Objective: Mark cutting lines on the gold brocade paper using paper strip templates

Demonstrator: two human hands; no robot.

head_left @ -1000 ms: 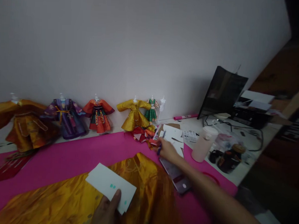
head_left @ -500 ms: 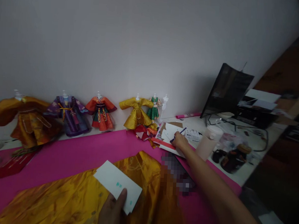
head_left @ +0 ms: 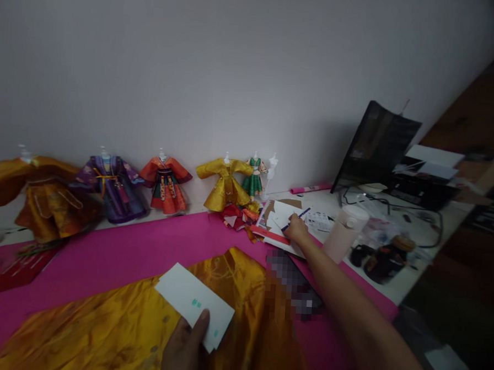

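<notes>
My left hand [head_left: 187,339] pinches a white paper piece [head_left: 195,298] with small green marks on it, thumb on top. It is over a golden-yellow patterned cloth [head_left: 111,327] that covers the near part of the table. Stretched far to the right, my right hand [head_left: 297,230] has its fingers closed at a dark blue pen [head_left: 304,212]. That pen slants above white paper sheets [head_left: 282,211] and a red strip [head_left: 271,235]. The fingertips are small and partly hidden. A dark phone-like object [head_left: 291,281], partly pixelated, rests below my right forearm.
Doll-sized robes on stands line the wall, among them a purple robe [head_left: 116,189] and a yellow robe [head_left: 227,187]. Right of my forearm stand a pale bottle [head_left: 346,234], a dark jar [head_left: 386,261] and a monitor [head_left: 375,150]. Pink sheeting [head_left: 144,246] covers the table.
The pen has shifted slightly to the right at my right hand's fingers. My left hand and its paper stay almost in place. The view has tilted very slightly.
</notes>
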